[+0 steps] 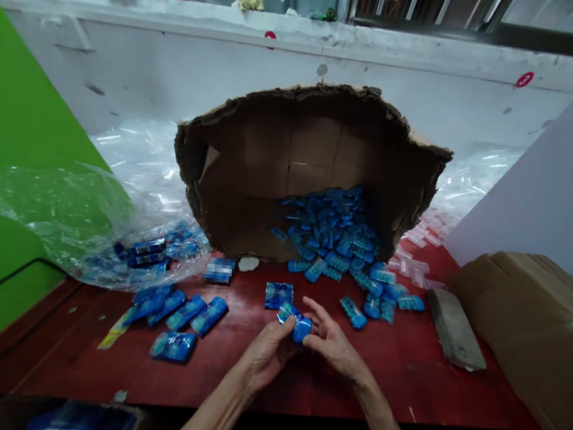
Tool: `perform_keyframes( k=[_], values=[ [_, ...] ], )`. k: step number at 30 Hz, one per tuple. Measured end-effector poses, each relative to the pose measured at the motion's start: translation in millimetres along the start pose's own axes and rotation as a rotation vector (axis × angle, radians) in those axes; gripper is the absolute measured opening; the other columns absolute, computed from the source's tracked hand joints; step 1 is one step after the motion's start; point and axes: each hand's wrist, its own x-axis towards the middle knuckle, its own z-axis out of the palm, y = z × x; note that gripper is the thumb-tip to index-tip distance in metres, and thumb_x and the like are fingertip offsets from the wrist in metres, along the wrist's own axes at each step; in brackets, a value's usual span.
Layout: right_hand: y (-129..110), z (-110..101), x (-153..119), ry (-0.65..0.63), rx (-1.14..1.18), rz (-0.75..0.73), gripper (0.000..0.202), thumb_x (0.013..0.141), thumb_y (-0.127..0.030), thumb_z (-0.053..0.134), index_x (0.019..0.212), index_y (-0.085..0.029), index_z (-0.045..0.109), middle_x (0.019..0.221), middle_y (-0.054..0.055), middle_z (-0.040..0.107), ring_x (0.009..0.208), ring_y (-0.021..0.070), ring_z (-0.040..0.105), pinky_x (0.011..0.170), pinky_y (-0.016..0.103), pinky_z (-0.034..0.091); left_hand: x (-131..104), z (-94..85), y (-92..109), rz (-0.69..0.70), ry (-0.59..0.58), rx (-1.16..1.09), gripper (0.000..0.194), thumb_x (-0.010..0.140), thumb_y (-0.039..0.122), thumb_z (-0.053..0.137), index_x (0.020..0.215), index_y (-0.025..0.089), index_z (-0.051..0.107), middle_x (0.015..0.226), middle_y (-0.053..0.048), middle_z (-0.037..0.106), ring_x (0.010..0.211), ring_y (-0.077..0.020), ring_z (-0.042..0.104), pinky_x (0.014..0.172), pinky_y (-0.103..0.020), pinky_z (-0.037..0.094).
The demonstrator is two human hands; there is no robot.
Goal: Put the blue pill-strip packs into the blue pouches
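Above the red table [232,377], I hold a small blue packet [301,327] with a teal, clear-topped end. My left hand [268,357] grips its left side, with the thumb across the front. My right hand [333,343] pinches its right edge between thumb and fingers, and the index finger is raised. Just beyond my hands a flat blue wrapper [278,295] lies on the table. One loose blue pack [353,312] rests to the right of my right hand. Several filled blue pouches [210,314] lie side by side at the left.
A torn-edged cardboard box [260,226] lies open toward me, with a heap of blue packs [336,226] spilling out. Clear plastic film [140,222] covers more blue packets at left. At right are clear plastic pieces [417,270], a grey slab [457,330] and a brown carton [532,330].
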Motion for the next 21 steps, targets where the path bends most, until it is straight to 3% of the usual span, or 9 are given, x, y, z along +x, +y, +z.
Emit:
perform_keyframes(
  k=[3,6,9,11,13,16,21],
  values=[
    [2.6,0.9,1.0,0.008,-0.045,0.003,0.063,0.064,-0.013,0.06,0.121,-0.027,0.036,0.095,0.0,0.05,0.076,0.0093,0.05,0.061,0.019,0.04,-2.7,1.4,-2.8,0.031,-0.006,-0.044,0.022,0.075,0.028,0.052,0.088,0.011,0.061,0.09,-0.011,0.065,0.09,-0.0213,0.057,0.085,-0.037,0.039],
    [3.2,-1.4,5.4,-0.008,-0.197,0.01,0.062,0.067,-0.017,0.058,0.122,-0.029,0.034,0.099,0.001,0.05,0.064,0.0079,0.049,0.051,0.019,0.038,-12.7,-10.9,6.4,0.059,0.051,-0.147,0.018,0.076,0.025,0.051,0.086,0.013,0.061,0.089,-0.01,0.066,0.089,-0.0225,0.059,0.085,-0.04,0.04],
    [0.9,-3.8,18.9,0.117,-0.621,-0.078,0.039,0.074,-0.024,0.052,0.112,-0.026,0.047,0.097,0.001,0.054,0.067,0.0101,0.05,0.06,0.023,0.041,-29.6,-38.6,30.3,0.242,0.228,-0.313,0.022,0.076,0.031,0.05,0.083,0.014,0.061,0.084,-0.01,0.067,0.091,-0.0261,0.058,0.083,-0.043,0.042],
    [0.7,-3.7,33.9,0.208,-0.957,-0.145,0.027,0.078,-0.027,0.048,0.104,-0.023,0.054,0.096,0.002,0.056,0.079,0.013,0.051,0.072,0.024,0.039,-42.2,-57.5,48.8,0.423,0.363,-0.42,0.04,0.072,0.047,0.048,0.09,0.012,0.06,0.086,-0.012,0.066,0.096,-0.0291,0.056,0.078,-0.043,0.046],
    [3.9,-2.0,51.7,0.253,-1.171,-0.16,0.026,0.08,-0.027,0.046,0.103,-0.022,0.055,0.098,0.003,0.056,0.089,0.0143,0.05,0.078,0.024,0.036,-52.2,-69.7,62.2,0.495,0.481,-0.48,0.051,0.072,0.053,0.043,0.097,0.011,0.057,0.09,-0.014,0.065,0.095,-0.0287,0.056,0.072,-0.042,0.049],
    [14.7,3.0,75.4,0.289,-1.283,-0.116,0.022,0.08,-0.026,0.046,0.098,-0.022,0.059,0.097,0.004,0.057,0.092,0.0169,0.048,0.079,0.026,0.033,-54.4,-71.6,64.0,0.431,0.522,-0.445,0.04,0.079,0.04,0.039,0.095,0.009,0.057,0.077,-0.012,0.067,0.083,-0.0248,0.061,0.068,-0.04,0.05],
    [29.8,11.4,89.5,0.334,-1.445,-0.048,0.026,0.083,-0.021,0.038,0.08,-0.021,0.063,0.086,0.005,0.058,0.09,0.0189,0.046,0.077,0.029,0.03,-23.4,-57.9,35.9,0.195,0.382,-0.219,0.017,0.077,0.024,0.048,0.086,0.013,0.058,0.061,-0.005,0.065,0.065,-0.0203,0.063,0.065,-0.037,0.049]
  ],
)
